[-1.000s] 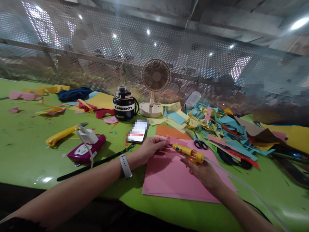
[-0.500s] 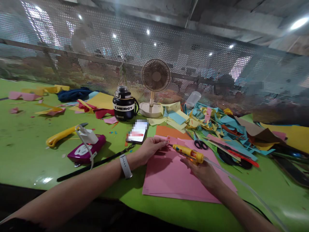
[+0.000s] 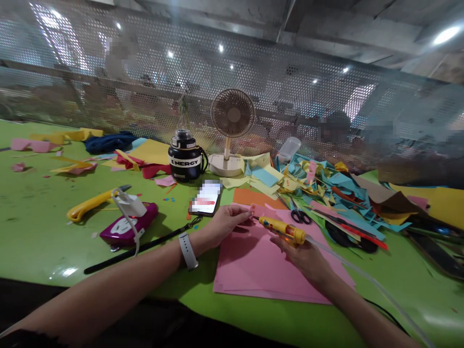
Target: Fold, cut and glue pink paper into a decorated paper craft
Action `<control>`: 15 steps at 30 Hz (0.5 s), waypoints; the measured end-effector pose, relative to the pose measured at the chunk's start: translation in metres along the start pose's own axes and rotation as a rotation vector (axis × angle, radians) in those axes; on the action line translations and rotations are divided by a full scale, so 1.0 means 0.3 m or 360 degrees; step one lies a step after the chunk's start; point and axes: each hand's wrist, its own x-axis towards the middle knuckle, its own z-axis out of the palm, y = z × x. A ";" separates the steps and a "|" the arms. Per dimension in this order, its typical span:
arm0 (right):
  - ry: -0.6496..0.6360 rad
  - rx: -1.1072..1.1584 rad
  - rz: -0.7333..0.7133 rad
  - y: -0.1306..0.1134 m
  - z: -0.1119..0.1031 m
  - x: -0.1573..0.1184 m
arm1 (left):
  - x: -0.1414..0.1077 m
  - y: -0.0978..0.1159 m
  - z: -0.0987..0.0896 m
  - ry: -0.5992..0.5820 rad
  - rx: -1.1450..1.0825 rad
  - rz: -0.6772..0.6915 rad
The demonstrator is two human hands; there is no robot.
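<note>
My right hand [image 3: 302, 258] grips a yellow hot glue gun [image 3: 281, 229] with a glowing orange light on its body and a pale cord behind. Its dark nozzle points left, close to the fingertips of my left hand [image 3: 226, 223]. The left fingers are closed in a pinch on a small pink paper piece [image 3: 253, 208]; whether the nozzle touches it I cannot tell. Beneath both hands lies a stack of pink paper sheets [image 3: 250, 266]. An orange sheet [image 3: 250, 197] sticks out behind the stack, and dark-handled scissors [image 3: 301, 216] rest by its right corner.
On the green table [image 3: 39, 232] a phone [image 3: 206, 197], a black bottle [image 3: 185, 162] and a small fan [image 3: 232, 114] stand or lie ahead. Left are a yellow-handled tool [image 3: 92, 205] and a purple power bank [image 3: 126, 227]. Paper scraps [image 3: 337, 186] pile up at right.
The view has shifted very slightly. Both hands, the glue gun and the pink paper piece keep nearly the same positions.
</note>
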 end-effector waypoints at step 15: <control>0.0020 0.0128 -0.0039 -0.058 -0.008 -0.008 | -0.006 0.011 0.006 0.0012 0.0045 0.0043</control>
